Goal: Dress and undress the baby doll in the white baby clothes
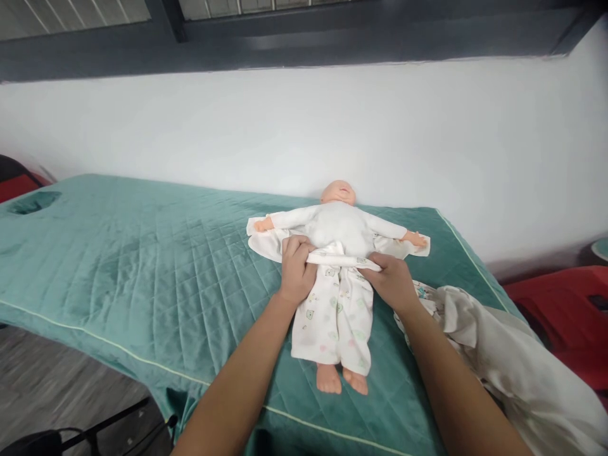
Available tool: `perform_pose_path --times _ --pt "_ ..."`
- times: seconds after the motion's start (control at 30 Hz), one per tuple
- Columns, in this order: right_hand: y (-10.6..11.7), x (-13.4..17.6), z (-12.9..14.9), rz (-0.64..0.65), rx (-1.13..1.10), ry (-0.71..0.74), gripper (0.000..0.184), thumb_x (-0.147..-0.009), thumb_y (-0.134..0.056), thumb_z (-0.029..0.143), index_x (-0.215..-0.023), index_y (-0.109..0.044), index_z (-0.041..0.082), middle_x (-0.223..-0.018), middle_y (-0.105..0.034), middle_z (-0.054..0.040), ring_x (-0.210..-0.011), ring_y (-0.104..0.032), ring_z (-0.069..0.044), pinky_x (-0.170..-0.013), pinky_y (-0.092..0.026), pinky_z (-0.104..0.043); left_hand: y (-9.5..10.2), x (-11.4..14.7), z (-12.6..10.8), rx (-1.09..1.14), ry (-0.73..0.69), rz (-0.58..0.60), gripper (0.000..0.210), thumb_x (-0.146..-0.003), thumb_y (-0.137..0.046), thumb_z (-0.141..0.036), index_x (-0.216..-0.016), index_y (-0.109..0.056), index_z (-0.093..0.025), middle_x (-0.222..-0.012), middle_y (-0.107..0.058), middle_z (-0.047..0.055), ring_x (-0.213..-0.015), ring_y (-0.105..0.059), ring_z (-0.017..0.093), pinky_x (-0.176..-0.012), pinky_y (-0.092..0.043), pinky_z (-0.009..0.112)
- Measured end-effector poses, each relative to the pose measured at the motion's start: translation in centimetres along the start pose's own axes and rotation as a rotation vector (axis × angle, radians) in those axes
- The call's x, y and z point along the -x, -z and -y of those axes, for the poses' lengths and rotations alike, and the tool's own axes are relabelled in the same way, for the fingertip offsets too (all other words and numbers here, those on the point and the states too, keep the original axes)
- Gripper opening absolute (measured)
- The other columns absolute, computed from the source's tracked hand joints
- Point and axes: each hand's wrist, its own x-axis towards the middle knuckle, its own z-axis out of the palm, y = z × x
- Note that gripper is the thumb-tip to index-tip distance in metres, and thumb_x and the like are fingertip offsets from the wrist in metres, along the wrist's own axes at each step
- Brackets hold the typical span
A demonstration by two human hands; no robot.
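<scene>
A baby doll (338,221) lies on its back, arms spread and head toward the wall, its bare feet toward me. Printed white baby trousers (332,316) cover its legs. At the doll's waist, my left hand (298,269) is closed on one side of the trousers' waistband (339,258). The other side of that band is pinched in my right hand (390,278). Beneath the doll's arms a white baby shirt (266,244) is spread open on the bed. Part of the waistband is hidden by my fingers.
A green quilted cover (156,272) drapes the bed, which has a hole (34,201) at its far left. Crumpled white cloth (494,342) lies beside my right forearm. Red chairs (565,310) stand at the right, and a white wall (266,133) rises behind the bed.
</scene>
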Motion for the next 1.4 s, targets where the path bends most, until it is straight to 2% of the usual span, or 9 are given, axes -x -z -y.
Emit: perform_pose_path --times 0.1,0.3,0.37,0.47,0.63,0.83,0.93,1.13,1.4 --pt "-0.2 -0.1 -0.1 -0.009 0.037 -0.004 0.029 -0.075 -0.058 0.043 -0.059 -0.053 0.019 -0.055 -0.052 0.0011 -0.057 -0.047 -0.015 -0.059 -0.032 -0.026 0.6 0.4 -0.7 0.096 0.007 -0.058 0.014 -0.084 -0.048 -0.019 -0.071 -0.056 -0.019 -0.092 -0.057 0.007 -0.093 -0.05 0.021 -0.087 -0.041 0.039" --pt "-0.7 0.0 0.1 -0.052 0.218 -0.021 0.037 -0.083 -0.054 0.053 -0.063 -0.056 0.022 -0.055 -0.055 -0.0013 -0.06 -0.051 -0.018 -0.059 -0.03 -0.027 2.6 2.4 -3.0 0.234 0.145 -0.122 0.021 -0.078 -0.055 -0.016 -0.058 -0.049 -0.018 -0.07 -0.052 0.002 -0.075 -0.048 0.017 -0.073 -0.038 0.033" --pt "-0.8 0.1 0.5 -0.055 0.239 -0.046 0.041 -0.085 -0.052 0.057 -0.064 -0.057 0.022 -0.056 -0.057 -0.0024 -0.061 -0.052 -0.019 -0.059 -0.029 -0.027 3.3 3.1 -3.7 0.272 0.185 -0.088 0.025 -0.078 -0.056 -0.018 -0.055 -0.045 -0.018 -0.064 -0.048 0.0 -0.07 -0.047 0.016 -0.069 -0.036 0.032" --pt "-0.7 0.3 1.1 -0.062 0.23 -0.07 0.046 -0.086 -0.049 0.061 -0.062 -0.055 0.022 -0.057 -0.058 -0.003 -0.06 -0.052 -0.018 -0.059 -0.03 -0.027 3.7 3.9 -4.4 0.26 0.281 0.028 0.027 -0.079 -0.056 -0.021 -0.055 -0.043 -0.019 -0.06 -0.043 -0.002 -0.063 -0.044 0.014 -0.063 -0.032 0.029" --pt "-0.2 0.2 0.9 -0.003 0.114 0.031 0.048 -0.088 -0.046 0.062 -0.063 -0.055 0.022 -0.062 -0.061 -0.0039 -0.064 -0.055 -0.019 -0.063 -0.034 -0.028 3.0 4.3 -4.3 0.052 0.408 0.162 0.022 -0.082 -0.051 -0.021 -0.061 -0.043 -0.02 -0.063 -0.046 -0.003 -0.064 -0.046 0.014 -0.062 -0.033 0.027" --pt "0.4 1.6 0.9 0.007 0.101 0.12 0.036 -0.088 -0.051 0.047 -0.065 -0.06 0.021 -0.068 -0.065 -0.0063 -0.073 -0.057 -0.022 -0.073 -0.039 -0.032 1.9 4.3 -3.5 -0.08 0.409 0.183 0.012 -0.086 -0.048 -0.022 -0.074 -0.051 -0.021 -0.074 -0.057 0.0 -0.071 -0.052 0.016 -0.065 -0.038 0.028" --pt "0.5 4.0 1.9 0.013 0.064 0.073 0.023 -0.083 -0.054 0.037 -0.07 -0.065 0.021 -0.076 -0.069 -0.0059 -0.079 -0.059 -0.023 -0.077 -0.04 -0.033 1.8 4.3 -3.4 -0.099 0.415 0.179 0.012 -0.086 -0.048 -0.022 -0.075 -0.051 -0.021 -0.076 -0.058 0.0 -0.071 -0.052 0.016 -0.065 -0.038 0.028" --pt "0.4 7.3 3.6 0.088 -0.24 -0.217 0.029 -0.082 -0.058 0.047 -0.074 -0.064 0.019 -0.072 -0.065 0.0 -0.074 -0.058 -0.021 -0.066 -0.04 -0.029 2.3 4.3 -3.8 -0.016 0.445 0.157 0.009 -0.083 -0.049 -0.018 -0.078 -0.055 -0.02 -0.077 -0.06 0.0 -0.073 -0.053 0.015 -0.068 -0.039 0.027" --pt "-0.2 6.4 3.3 0.037 -0.26 -0.164 0.027 -0.084 -0.056 0.048 -0.088 -0.059 0.021 -0.094 -0.063 -0.0034 -0.088 -0.056 -0.022 -0.079 -0.044 -0.034 2.0 3.2 -3.6 0.017 0.414 0.131 0.013 -0.084 -0.048 -0.018 -0.071 -0.05 -0.02 -0.072 -0.055 -0.002 -0.071 -0.051 0.015 -0.067 -0.038 0.027"
